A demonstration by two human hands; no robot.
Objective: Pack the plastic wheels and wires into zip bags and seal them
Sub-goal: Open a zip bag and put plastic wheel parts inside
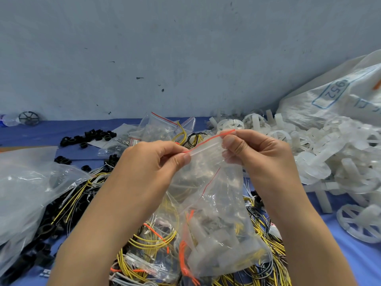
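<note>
We are pinching, left hand (pixel 152 162) and right hand (pixel 253 153) fingers curled tight, the red-lined top of a clear plastic zip bag (pixel 216 203) holding white pieces, above a blue table (pixel 51 133) strewn with yellow wires (pixel 152 240) and translucent white plastic wheels (pixel 329 159), facing a scuffed grey-blue wall (pixel 185 48).

Hidden, cropped and blurred parts of a cluttered packing table.
The zip bag (pixel 214 195), pinched at its top by the left hand (pixel 152 162) and right hand (pixel 257 153), clouds its contents: pale plastic pieces and coloured strands show through, but their number cannot be told. The fingers behind its strip are hidden. Both forearms and the wire pile (pixel 152 240) run off the bottom edge. A white sack (pixel 329 96) is cut by the right edge, its blue print only partly readable. A large clear bag (pixel 24 182) and a blurred bottle (pixel 8 120) are cropped at the left.
</note>
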